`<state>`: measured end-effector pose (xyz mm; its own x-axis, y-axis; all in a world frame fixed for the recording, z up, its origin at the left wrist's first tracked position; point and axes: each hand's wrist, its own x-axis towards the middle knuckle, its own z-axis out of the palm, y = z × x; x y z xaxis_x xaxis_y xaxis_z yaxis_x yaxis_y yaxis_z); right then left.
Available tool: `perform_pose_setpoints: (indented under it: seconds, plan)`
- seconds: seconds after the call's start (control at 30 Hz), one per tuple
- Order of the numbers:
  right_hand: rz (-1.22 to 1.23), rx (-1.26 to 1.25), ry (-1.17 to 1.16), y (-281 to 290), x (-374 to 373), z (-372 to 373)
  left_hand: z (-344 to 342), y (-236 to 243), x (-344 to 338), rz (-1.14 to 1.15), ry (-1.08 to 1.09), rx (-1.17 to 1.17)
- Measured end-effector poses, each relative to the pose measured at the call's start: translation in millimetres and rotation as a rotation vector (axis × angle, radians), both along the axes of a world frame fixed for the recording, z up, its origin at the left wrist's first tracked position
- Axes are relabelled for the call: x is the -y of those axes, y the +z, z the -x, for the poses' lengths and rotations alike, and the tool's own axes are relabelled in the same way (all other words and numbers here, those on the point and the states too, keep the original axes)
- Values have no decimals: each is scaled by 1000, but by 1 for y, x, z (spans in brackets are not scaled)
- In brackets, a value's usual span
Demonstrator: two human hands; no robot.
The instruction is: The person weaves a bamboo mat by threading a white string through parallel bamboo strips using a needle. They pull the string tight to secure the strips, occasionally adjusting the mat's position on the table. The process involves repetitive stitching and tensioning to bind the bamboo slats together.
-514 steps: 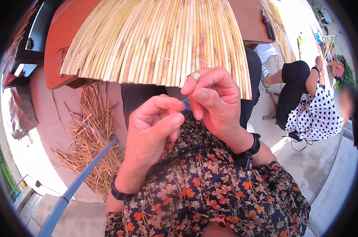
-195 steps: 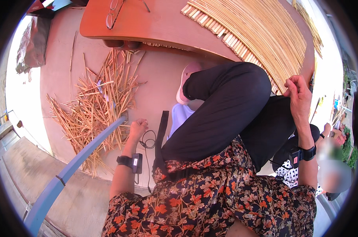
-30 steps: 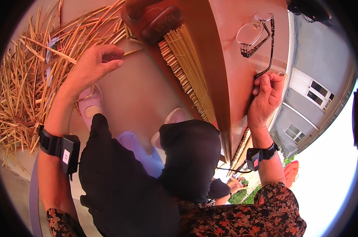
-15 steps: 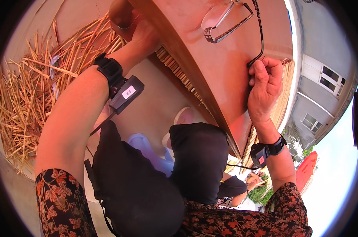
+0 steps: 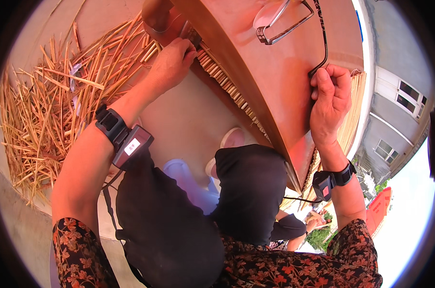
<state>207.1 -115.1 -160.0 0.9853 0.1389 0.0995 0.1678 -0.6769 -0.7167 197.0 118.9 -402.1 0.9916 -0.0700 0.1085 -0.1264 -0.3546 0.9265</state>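
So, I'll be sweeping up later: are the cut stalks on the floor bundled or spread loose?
Spread loose: the stalks crisscross at many angles over the floor.

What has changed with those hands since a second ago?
The left hand, then open beside the straw pile, has moved right to the lower edge of the table, near the reed bundle; whether it grips anything is unclear. The right hand stays beside the glasses on the table; the straw pile lies as before.

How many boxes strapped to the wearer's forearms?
2: one black box on the left forearm, another black box on the right forearm.
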Motion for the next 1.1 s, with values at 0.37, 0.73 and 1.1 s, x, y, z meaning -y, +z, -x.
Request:
perform_pose_setpoints:
  seconds: [0.37, 0.73, 1.1]
  plan:
    - [6, -9, -23, 1, 1, 1, -37, -7, 23, -380, 34, 237]
    - [20, 33, -1, -1, 0, 0, -70, -24, 19, -382, -119, 167]
    - [64, 36, 1, -1, -1, 0, 37, 75, -65, 813, -279, -625]
